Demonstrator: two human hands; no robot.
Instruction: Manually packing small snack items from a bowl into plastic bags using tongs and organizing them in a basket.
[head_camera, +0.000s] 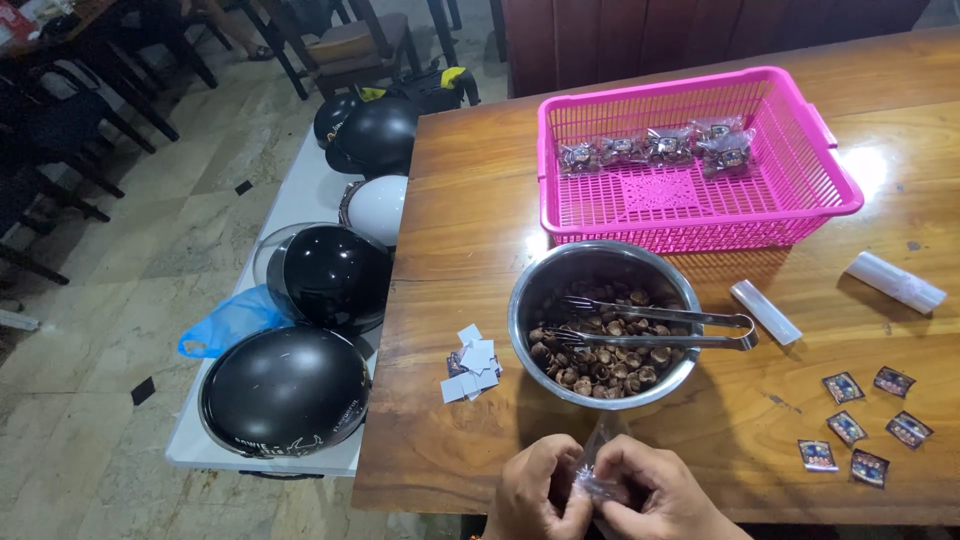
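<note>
Taking the steel bowl (604, 322) as landmark: behind it, along the far wall of the pink basket (690, 160), lie four small clear filled packets (655, 148) in a row, showing brown contents and dark labels; just left of the bowl sits a loose heap of small white square labels (471, 362); just right of it lies a flat stack of clear empty bags (765, 311), and farther right a white-clear roll of bags (895, 281); to the bowl's lower right, six small dark colourful printed labels (865, 425) lie scattered on the surface; in front of the bowl, the left hand (535, 495) and right hand (655, 497) pinch a small clear bag (597, 470) between them.
</note>
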